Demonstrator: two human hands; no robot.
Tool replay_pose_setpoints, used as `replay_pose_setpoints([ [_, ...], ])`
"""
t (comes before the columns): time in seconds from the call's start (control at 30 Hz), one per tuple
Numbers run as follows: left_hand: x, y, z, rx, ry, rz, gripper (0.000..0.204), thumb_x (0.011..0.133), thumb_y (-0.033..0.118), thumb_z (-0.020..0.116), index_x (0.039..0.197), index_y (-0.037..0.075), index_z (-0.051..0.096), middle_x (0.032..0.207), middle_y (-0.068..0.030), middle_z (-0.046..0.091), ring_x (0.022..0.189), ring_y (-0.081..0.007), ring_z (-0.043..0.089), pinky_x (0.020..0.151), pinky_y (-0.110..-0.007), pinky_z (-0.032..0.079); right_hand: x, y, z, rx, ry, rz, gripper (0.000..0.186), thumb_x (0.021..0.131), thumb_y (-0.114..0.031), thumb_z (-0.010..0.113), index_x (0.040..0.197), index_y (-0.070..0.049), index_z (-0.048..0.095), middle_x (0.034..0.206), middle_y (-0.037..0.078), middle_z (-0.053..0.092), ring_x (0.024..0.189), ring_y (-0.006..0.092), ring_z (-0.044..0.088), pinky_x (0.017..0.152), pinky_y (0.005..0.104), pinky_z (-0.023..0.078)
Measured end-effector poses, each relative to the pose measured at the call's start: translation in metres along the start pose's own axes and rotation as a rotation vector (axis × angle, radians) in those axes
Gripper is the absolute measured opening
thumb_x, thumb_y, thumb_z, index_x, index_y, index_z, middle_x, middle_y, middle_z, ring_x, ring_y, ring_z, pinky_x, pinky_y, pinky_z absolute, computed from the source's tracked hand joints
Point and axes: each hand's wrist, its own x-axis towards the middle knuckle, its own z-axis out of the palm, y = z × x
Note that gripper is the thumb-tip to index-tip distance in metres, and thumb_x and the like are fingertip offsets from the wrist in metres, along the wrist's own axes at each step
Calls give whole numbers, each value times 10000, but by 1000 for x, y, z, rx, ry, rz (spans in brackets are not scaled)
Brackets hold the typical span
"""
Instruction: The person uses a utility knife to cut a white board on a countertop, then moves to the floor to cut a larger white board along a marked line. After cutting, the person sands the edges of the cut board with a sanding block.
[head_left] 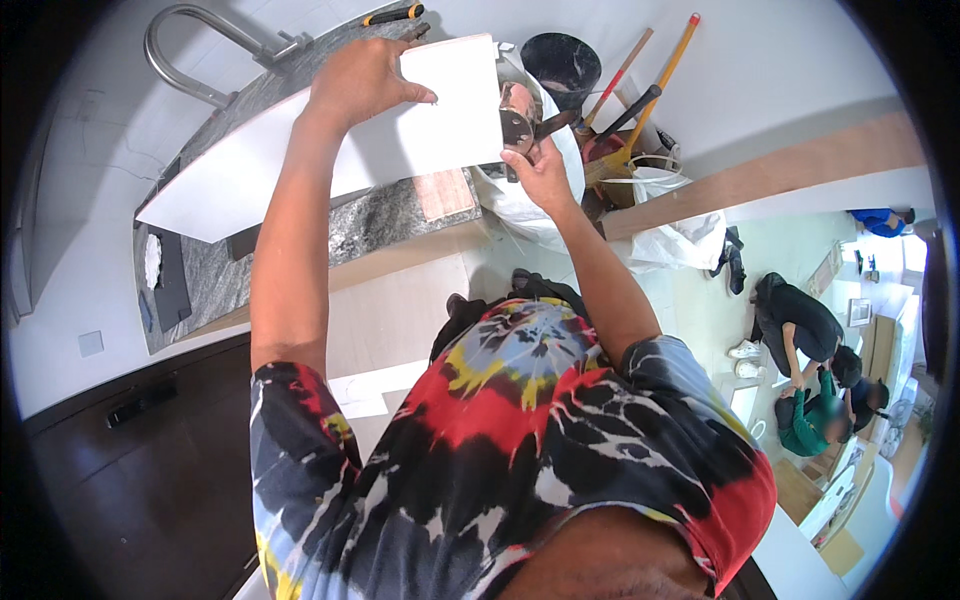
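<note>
My left hand (365, 82) grips the far edge of a long white tile (430, 110), thumb lying on its face and fingers over the edge. The tile rests tilted above a grey stone-patterned counter (385, 215). At its right end, my right hand (542, 175) is closed around what looks like an angle grinder (517, 112), with a rounded, shiny guard against the tile's short edge. The hand and tile hide part of the tool, and its disc cannot be made out. My right thumb is close to the tile's near corner.
A curved faucet (190, 50) and a yellow-black handled tool (393, 14) are at the back. Right of the counter stand a black bucket (560, 65), long-handled tools (665, 80), white sacks (655, 235) and a wooden beam (770, 180). Other people (800, 320) crouch at far right.
</note>
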Motion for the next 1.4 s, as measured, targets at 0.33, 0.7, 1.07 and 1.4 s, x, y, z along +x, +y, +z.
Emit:
replay_pose_setpoints([
  [0.33,4,-5,7,40,76,76,573,619,424,905,1024,45,764,898,-201,743,855,-345,725,817,-436,554,-130,98,-74,-205,30,47,497,856,-51,720,1313,19,537,1267,139,642,1175,220,604,1024,362,447],
  [0.7,-16,4,-2,-59,81,22,532,625,428,900,996,67,774,852,-183,737,839,-344,712,775,-444,538,21,-137,1,-164,44,-152,286,909,-144,730,1114,20,615,989,20,679,885,74,609,775,244,498],
  [1.07,-22,7,-2,18,62,-17,602,631,474,886,1106,127,760,924,-165,744,908,-343,714,826,-453,553,53,-118,19,-267,-72,-274,303,905,-105,753,1113,45,591,1045,98,700,930,115,640,824,267,523],
  [1.4,-12,5,-1,97,88,-24,588,641,499,875,1049,90,766,847,-163,741,847,-332,724,794,-440,562,-89,104,-52,-129,64,151,424,857,-158,748,1210,27,603,1126,118,689,1066,166,630,935,332,481],
])
